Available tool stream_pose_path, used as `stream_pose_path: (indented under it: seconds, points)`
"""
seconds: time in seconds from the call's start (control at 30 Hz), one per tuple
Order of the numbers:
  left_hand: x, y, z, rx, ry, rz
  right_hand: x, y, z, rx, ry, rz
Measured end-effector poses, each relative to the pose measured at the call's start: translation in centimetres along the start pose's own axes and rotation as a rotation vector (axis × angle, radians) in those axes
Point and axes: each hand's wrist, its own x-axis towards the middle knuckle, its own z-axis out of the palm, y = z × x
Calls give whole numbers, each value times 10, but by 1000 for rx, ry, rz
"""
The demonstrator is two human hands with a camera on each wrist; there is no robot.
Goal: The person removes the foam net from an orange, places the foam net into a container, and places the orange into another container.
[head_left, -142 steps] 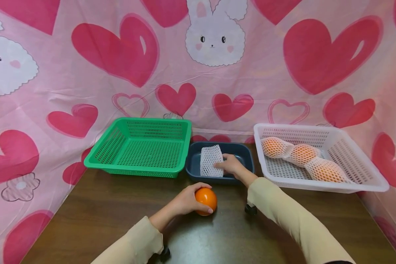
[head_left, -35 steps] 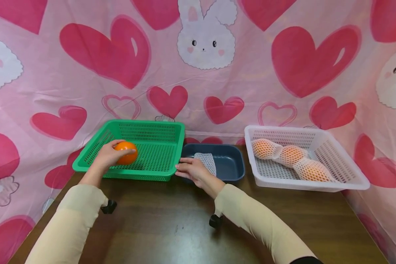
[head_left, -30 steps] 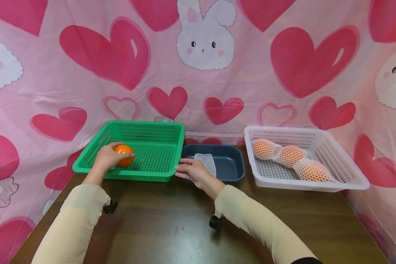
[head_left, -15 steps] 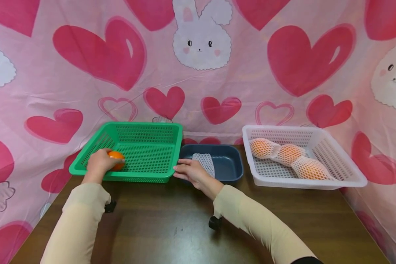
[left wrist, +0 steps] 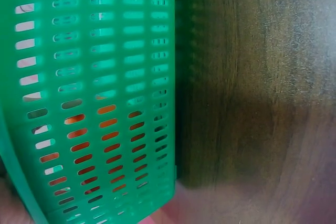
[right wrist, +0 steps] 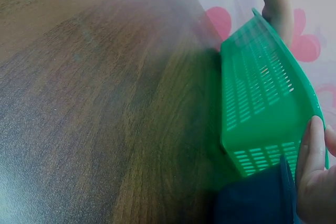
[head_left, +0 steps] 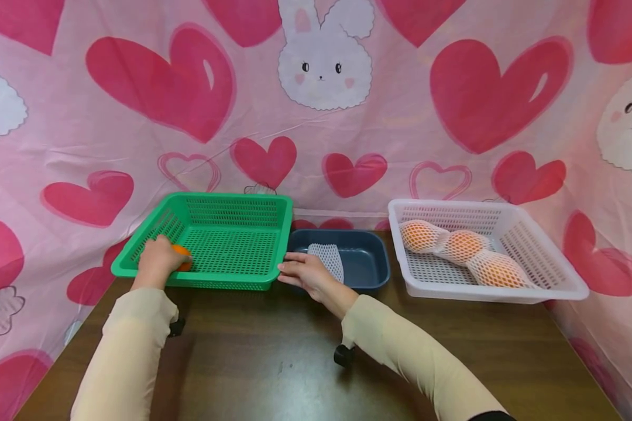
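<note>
My left hand (head_left: 157, 258) grips an orange (head_left: 184, 261) low in the front left corner of the green basket (head_left: 226, 277). The hand covers most of the fruit; in the left wrist view, orange colour shows through the slots of the basket wall (left wrist: 84, 95). At the basket's front right corner, my right hand (head_left: 312, 276) holds the rim, with fingers (right wrist: 316, 142) against the wall's outside in the right wrist view. Behind that hand sits a dark blue tray (head_left: 368, 235), and a white foam net sleeve (head_left: 329, 261) lies in it.
To the right stands a white basket (head_left: 505, 295) containing three oranges in white foam nets (head_left: 464, 245). All the containers stand along the back of a brown wooden table (head_left: 274, 351). A pink cloth with hearts and rabbits (head_left: 316, 175) hangs behind them.
Earlier, the left hand held the orange over the table while the right hand held the net sleeve. The orange moved into the green basket, then toward its front left corner. The right hand moved to the rim.
</note>
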Motion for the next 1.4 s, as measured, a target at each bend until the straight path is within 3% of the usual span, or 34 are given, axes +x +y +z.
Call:
stream_pose_path:
  seconds: [0.3,0.57,0.9,1.23,1.4]
  points:
    - [0,-1,-4,45,-3,-4,-1,-2,0,7,-9,-2]
    - [3,0,-9,79,-13,36,1,-5,-2,-1,-15,-3]
    - [1,5,-12,88,-28,41,-1,-9,1,-3,17,3]
    - [-1,4,-9,71,-46,7,-5,-10,-4,-27,-48,7]
    - [1,8,-6,67,-2,6,-7,-15,-11,-87,-77,14]
